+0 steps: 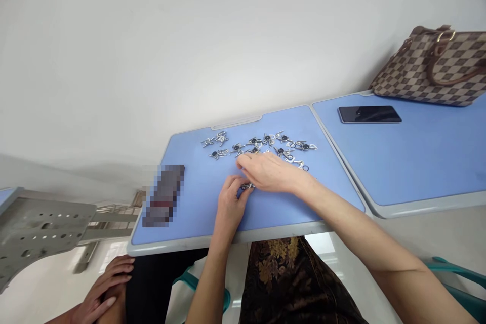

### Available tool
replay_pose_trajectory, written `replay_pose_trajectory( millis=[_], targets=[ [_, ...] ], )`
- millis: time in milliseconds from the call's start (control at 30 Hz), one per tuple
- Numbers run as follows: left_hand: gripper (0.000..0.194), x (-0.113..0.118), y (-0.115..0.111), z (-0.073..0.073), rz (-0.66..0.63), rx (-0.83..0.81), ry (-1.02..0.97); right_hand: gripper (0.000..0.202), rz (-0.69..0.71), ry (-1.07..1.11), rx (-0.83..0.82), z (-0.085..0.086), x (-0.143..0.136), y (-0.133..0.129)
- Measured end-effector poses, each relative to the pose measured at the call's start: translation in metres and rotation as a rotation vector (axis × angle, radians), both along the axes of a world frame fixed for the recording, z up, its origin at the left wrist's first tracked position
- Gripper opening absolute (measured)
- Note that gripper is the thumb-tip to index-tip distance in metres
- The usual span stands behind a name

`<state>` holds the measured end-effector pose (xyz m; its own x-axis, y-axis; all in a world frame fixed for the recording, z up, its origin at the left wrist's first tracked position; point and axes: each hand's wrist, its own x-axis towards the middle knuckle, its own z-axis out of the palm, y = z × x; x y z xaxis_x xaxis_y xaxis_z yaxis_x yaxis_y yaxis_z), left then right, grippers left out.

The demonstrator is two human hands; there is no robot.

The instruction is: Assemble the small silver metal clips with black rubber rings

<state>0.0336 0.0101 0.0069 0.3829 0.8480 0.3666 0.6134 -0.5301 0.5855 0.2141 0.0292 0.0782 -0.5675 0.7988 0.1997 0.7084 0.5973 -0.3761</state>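
My left hand [231, 203] is closed, thumb and fingers pinching a small silver metal part [247, 187] just above the blue desk [197, 202]. Right beside and partly over it, my right hand [268, 171] has its fingers curled and pressed together; what they hold, if anything, is hidden. Beyond my hands lies a loose group of small metal pieces, several with round black centres, such as this one [306, 147] at the right end. A plainer silver piece [221, 138] lies at the far left of the group.
A blurred-out dark object [165, 196] lies at the desk's left side. On the adjoining desk [413, 162] are a black phone [369, 114] and a checked handbag [436, 68] against the white wall. Another person's hand [108, 283] rests on a knee at lower left.
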Motion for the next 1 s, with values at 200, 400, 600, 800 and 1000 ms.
replay_pose_trajectory(
  millis=[200,400,600,800,1000],
  targets=[
    [0.008,0.0,0.0,-0.001,0.001,0.007,-0.001,0.022,0.068,-0.027,-0.04,0.007,-0.003,0.001],
    [0.012,-0.001,0.0,-0.003,0.01,0.008,0.021,0.008,-0.045,-0.061,-0.014,0.006,0.001,-0.002],
    [0.01,-0.002,0.0,-0.003,0.02,0.033,0.041,0.014,-0.068,-0.153,0.005,0.018,-0.006,-0.001],
    [0.01,-0.002,0.0,-0.008,0.044,0.043,0.021,0.022,-0.058,-0.272,-0.037,0.037,-0.023,0.001],
    [0.012,-0.002,0.0,-0.007,0.044,-0.003,-0.028,0.009,-0.019,-0.031,-0.066,0.022,-0.012,0.001]
  ],
)
